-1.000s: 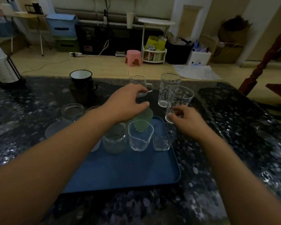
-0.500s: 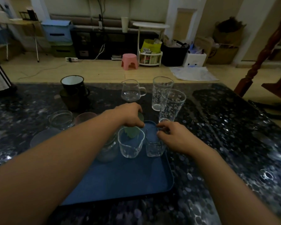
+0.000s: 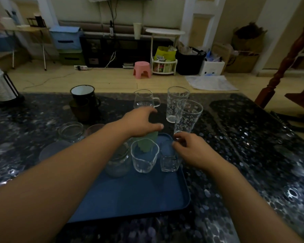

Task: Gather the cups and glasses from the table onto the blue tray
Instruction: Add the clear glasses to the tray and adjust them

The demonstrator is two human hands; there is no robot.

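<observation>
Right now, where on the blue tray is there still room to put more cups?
The near half of the blue tray is bare, from the row of glasses back to its front rim. The far end is crowded: a jar, a wavy clear cup, a small square glass and a green cup stand close together there, with the left hand and right hand over them.

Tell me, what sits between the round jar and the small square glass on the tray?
A clear wavy-rimmed glass, between jar and square glass, in the head view.
</observation>
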